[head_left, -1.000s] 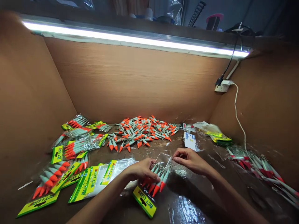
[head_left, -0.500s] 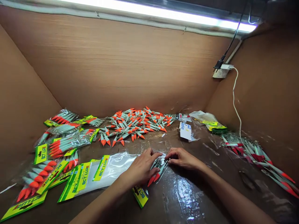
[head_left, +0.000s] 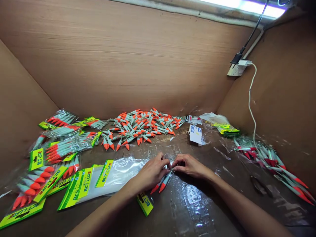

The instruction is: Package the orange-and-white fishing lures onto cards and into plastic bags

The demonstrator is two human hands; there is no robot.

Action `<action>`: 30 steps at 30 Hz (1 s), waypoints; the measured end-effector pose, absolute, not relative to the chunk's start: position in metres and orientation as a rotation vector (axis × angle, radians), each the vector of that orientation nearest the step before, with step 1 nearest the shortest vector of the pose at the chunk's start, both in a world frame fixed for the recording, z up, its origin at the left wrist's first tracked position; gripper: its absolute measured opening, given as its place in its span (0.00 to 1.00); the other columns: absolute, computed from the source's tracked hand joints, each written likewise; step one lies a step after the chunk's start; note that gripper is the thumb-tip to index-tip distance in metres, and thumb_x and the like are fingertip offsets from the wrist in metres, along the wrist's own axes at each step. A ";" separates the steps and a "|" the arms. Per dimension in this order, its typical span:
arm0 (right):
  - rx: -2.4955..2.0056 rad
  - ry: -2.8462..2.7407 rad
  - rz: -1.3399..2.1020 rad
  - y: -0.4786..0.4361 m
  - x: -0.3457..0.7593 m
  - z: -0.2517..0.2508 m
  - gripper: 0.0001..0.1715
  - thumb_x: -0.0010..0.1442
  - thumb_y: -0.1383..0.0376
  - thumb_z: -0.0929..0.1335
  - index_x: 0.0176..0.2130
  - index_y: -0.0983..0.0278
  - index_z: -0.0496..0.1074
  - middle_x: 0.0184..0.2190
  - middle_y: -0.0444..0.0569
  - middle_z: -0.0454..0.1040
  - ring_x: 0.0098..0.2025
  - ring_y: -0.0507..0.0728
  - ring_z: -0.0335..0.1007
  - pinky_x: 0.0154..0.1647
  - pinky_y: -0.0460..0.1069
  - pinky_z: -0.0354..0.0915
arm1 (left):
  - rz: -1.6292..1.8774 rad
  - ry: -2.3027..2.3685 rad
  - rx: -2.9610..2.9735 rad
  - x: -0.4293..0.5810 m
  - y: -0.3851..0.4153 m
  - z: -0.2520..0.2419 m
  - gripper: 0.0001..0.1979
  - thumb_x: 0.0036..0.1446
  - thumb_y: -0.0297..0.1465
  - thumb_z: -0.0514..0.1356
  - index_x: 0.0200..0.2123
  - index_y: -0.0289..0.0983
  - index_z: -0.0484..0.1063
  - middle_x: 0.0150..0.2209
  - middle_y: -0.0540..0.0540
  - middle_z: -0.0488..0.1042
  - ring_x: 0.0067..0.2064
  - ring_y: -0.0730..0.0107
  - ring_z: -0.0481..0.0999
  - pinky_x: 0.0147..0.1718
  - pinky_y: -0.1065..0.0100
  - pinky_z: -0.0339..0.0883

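Observation:
My left hand (head_left: 154, 169) is closed around the metal ends of orange-tipped fishing lures (head_left: 165, 184), whose tips point down toward me. Close against it, my right hand (head_left: 189, 165) pinches at the same wire ends with thumb and forefinger; the exact bit between the fingertips is hidden. The lures seem to lie in or on a clear plastic bag with a yellow-green header (head_left: 145, 203), which shows below my left wrist. Left of my hands, flat clear bags (head_left: 120, 169) with "BCT LURE" headers lie fanned out.
Behind my hands spreads a heap of loose lures (head_left: 138, 128). Filled lure packs (head_left: 66, 149) are stacked at the left. On the right are pliers (head_left: 260, 186), more lures (head_left: 291, 184) and a white note (head_left: 196, 134). A white cable (head_left: 250, 95) hangs down the right wall.
The camera view has tilted down slightly. My hands have drawn closer together at the lures' metal ends, and the orange tips have swung a little to the left.

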State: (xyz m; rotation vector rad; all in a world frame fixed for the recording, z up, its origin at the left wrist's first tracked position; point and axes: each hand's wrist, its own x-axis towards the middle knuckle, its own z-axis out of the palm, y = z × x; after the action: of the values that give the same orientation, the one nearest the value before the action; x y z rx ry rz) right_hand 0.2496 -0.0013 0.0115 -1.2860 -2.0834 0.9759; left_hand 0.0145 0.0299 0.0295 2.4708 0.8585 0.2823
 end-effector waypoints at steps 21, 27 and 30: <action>-1.293 -2.120 0.910 -0.008 0.244 0.011 0.09 0.62 0.60 0.70 0.39 0.62 0.79 0.36 0.48 0.78 0.39 0.57 0.73 0.43 0.49 0.64 | 0.362 0.833 2.396 0.018 0.023 0.027 0.05 0.62 0.32 0.60 0.40 0.43 0.76 0.41 0.48 0.62 0.44 0.65 0.67 0.43 0.68 0.62; -1.288 -2.129 0.908 -0.010 0.242 0.014 0.09 0.63 0.62 0.69 0.39 0.61 0.80 0.36 0.47 0.78 0.39 0.56 0.73 0.43 0.49 0.64 | 0.389 0.803 2.373 0.017 0.023 0.027 0.04 0.62 0.33 0.61 0.38 0.43 0.77 0.41 0.48 0.62 0.44 0.65 0.68 0.42 0.68 0.62; -1.289 -2.134 0.881 -0.011 0.241 0.014 0.08 0.63 0.63 0.69 0.38 0.62 0.79 0.36 0.47 0.78 0.39 0.56 0.73 0.43 0.49 0.63 | 0.435 0.832 2.372 0.020 0.023 0.025 0.04 0.60 0.32 0.62 0.38 0.43 0.77 0.41 0.48 0.63 0.44 0.65 0.68 0.42 0.68 0.63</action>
State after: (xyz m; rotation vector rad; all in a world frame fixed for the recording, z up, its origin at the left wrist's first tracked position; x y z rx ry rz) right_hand 0.2413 -0.0110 0.0139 -1.2887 -2.1338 0.8808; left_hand 0.0201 0.0230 0.0253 2.3724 0.8321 0.4348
